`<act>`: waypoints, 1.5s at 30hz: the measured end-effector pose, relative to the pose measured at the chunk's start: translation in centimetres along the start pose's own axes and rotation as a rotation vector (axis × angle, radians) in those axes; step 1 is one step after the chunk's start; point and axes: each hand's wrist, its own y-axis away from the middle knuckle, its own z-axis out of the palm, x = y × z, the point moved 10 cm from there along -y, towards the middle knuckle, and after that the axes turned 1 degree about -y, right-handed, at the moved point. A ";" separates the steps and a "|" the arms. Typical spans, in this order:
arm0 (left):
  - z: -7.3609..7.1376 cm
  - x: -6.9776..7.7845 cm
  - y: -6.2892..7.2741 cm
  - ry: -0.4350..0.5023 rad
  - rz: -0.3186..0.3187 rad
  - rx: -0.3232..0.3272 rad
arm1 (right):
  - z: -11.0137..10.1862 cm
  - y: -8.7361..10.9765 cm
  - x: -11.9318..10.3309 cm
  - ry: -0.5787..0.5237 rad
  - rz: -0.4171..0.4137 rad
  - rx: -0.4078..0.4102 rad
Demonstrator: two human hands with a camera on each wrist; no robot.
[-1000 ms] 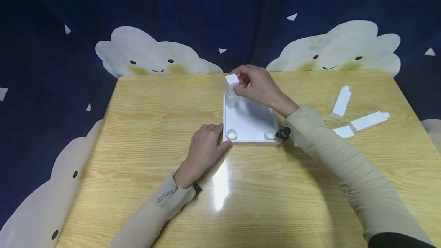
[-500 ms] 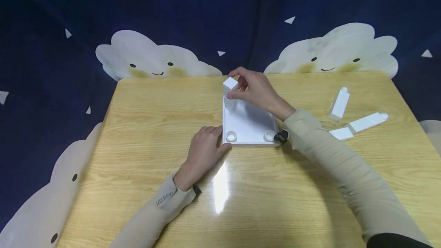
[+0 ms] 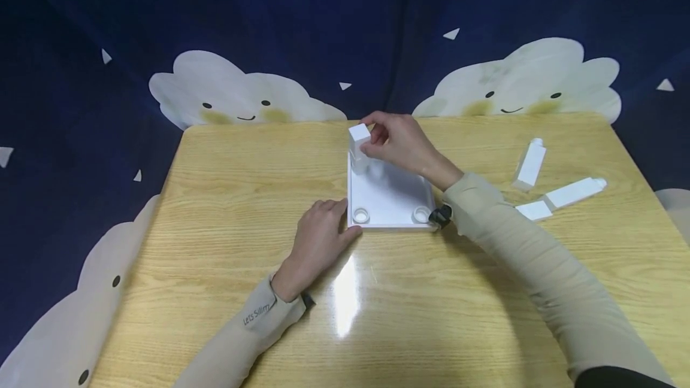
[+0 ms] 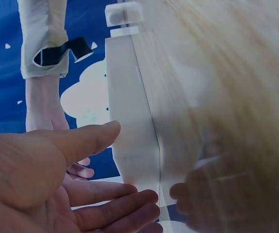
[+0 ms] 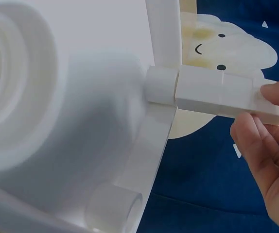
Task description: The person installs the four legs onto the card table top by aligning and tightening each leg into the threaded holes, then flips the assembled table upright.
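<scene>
A white square board (image 3: 390, 193) with a raised rim lies on the table, round sockets at its corners. At its far-left corner a white square leg (image 3: 359, 138) stands upright on a round socket (image 5: 161, 85). My right hand (image 3: 404, 144) pinches the leg's upper end between thumb and fingers. A thin seam shows between leg and socket in the right wrist view. My left hand (image 3: 319, 233) rests at the board's near-left corner, thumb along the front edge, fingers extended along the left side. Two ring-shaped sockets, the left (image 3: 360, 215) and the right (image 3: 421, 215), show at the near corners.
To the right on the wooden table (image 3: 226, 196) lie several white pieces: a leg with a round end (image 3: 530, 164), another leg (image 3: 575, 193), and a block (image 3: 535, 210) against it. A dark blue curtain (image 3: 372, 17) with clouds hangs behind the table's far edge.
My right thumb and fingers have shifted on the leg, and the leg has turned slightly about its upright axis. My left hand stays at the corner. The head view has tilted a little.
</scene>
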 end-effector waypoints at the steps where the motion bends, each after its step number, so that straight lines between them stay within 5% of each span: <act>1: 0.0 0.0 0.0 0.000 -0.002 -0.001 | 0.0 0.0 0.1 -0.006 0.004 0.002; 12: 0.2 0.1 0.2 -0.016 0.000 0.004 | 0.3 0.5 0.7 -0.028 0.080 0.016; 22: 0.1 0.2 0.2 -0.018 0.005 0.013 | 0.8 0.3 0.1 0.008 0.022 0.000; 45: -0.1 0.0 0.0 -0.016 0.020 0.025 | 0.4 0.3 0.5 -0.016 0.035 0.050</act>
